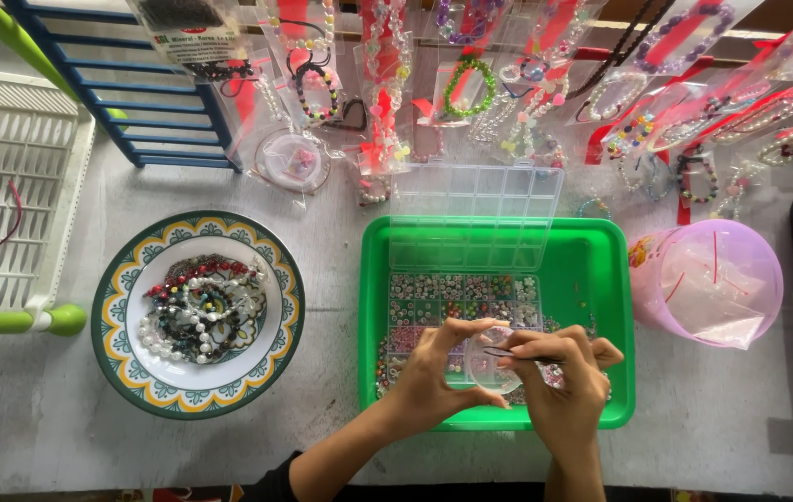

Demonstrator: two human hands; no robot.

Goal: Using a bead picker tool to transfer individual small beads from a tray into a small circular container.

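On a worn grey-white table (341, 232), the left hand (434, 372) grasps a small clear round plastic dish (489, 364) over the green plastic tray (620, 279); the right hand (564, 381) pinches thin dark tweezers (522, 354) above it. Left of the grip sits a patterned ceramic plate of beaded bracelets (198, 311).

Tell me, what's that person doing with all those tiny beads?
A person is working over a green tray that holds a clear bead box with its lid open. The left hand holds a small clear round container, and the right hand points thin tweezers into it. To the left, a patterned plate holds finished bracelets. More bracelets in clear packets lie along the back, and a pink tub stands to the right.
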